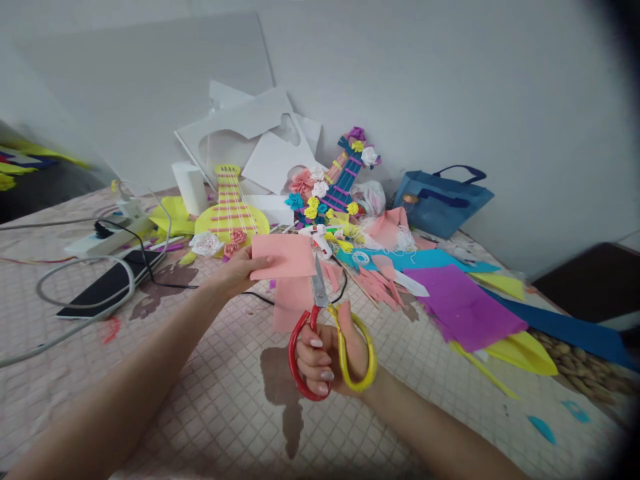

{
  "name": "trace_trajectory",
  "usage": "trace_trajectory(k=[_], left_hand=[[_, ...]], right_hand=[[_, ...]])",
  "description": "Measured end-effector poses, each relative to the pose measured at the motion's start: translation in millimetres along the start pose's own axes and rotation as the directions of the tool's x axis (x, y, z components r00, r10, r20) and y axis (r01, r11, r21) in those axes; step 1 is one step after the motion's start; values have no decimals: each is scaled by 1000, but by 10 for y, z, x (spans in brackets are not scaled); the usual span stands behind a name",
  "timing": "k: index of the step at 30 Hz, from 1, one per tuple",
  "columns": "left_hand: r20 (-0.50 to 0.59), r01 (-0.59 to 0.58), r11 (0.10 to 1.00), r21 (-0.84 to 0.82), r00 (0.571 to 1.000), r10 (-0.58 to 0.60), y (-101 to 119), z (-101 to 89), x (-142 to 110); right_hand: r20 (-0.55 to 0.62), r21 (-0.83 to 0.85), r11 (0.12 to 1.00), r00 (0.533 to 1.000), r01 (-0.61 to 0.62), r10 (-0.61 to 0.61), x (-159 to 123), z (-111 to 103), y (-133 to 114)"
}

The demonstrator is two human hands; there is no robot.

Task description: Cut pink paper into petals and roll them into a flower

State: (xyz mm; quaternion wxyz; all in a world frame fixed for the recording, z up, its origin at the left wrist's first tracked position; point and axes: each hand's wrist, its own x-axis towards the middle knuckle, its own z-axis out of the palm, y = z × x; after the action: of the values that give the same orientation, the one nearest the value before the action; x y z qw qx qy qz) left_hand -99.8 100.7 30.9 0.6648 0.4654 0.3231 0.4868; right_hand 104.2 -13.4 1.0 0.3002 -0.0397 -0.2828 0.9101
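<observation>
Left hand [237, 272] partly hidden behind the held pink paper [287, 256]

No lettering, brand, number or sign can be read: not on the blades of the scissors [319, 292], the white glue gun [323, 245] just beyond the scissors, the blue bag [435, 208] far to their right, or the white power strip [95, 244] far to their left.

Above the worktop [210, 413], the scissors [320, 292] have the sheet [289, 255] left of their blades, the glue gun [323, 245] behind, the bag [437, 215] behind rightward, the power strip [97, 243] far left.
</observation>
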Motion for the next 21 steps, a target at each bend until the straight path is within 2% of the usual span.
trace_trajectory(k=[4, 13, 21], left_hand=[[-5, -1, 1000, -11, 1000, 1, -1, -14, 5], [4, -22, 999, -30, 1000, 22, -3, -54, 25], [36, 17, 1000, 2, 999, -17, 32, 37, -40]], right_hand=[[4, 20, 1000, 1000, 9, -9, -1, 17, 7], [113, 65, 998, 993, 25, -32, 1, -38, 31], [-2, -19, 1000, 1000, -5, 5, -24, 24, -3]])
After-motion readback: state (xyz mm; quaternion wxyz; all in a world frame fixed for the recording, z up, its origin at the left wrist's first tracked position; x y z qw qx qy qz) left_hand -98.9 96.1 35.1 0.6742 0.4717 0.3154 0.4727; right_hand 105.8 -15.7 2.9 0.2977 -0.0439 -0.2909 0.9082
